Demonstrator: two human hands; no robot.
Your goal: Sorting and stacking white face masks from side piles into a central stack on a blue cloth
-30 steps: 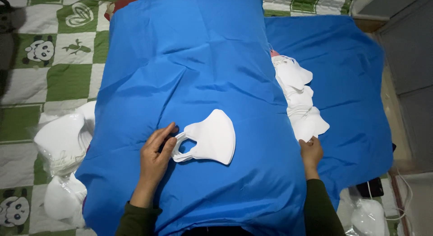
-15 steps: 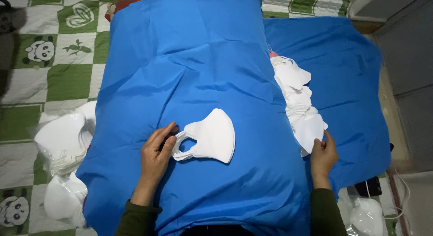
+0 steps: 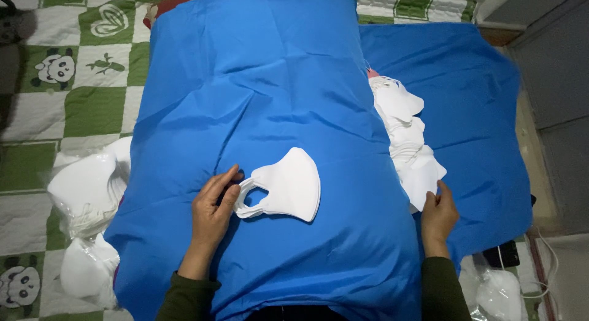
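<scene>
Head view, looking down; blue cloth draped over a raised surface, a second spread of the same blue to the right, lower.

Left hand lies flat on the cloth, fingers loosely extended, fingertips touching the ear loops of a single white mask; nothing gripped, hand pressing rather than closing.

Mask lies folded flat near the middle of the cloth, loops toward the left hand, curved edge pointing right.

Right hand at the right edge of the cloth, fingers partly curled, fingertips at the lower corner of the nearest mask in a stack of white masks; cannot tell whether it pinches that mask or only touches it.

Left of the cloth: bagged white masks on a green-and-white checked quilt; another clear bag at lower right, beside a dark object.
</scene>
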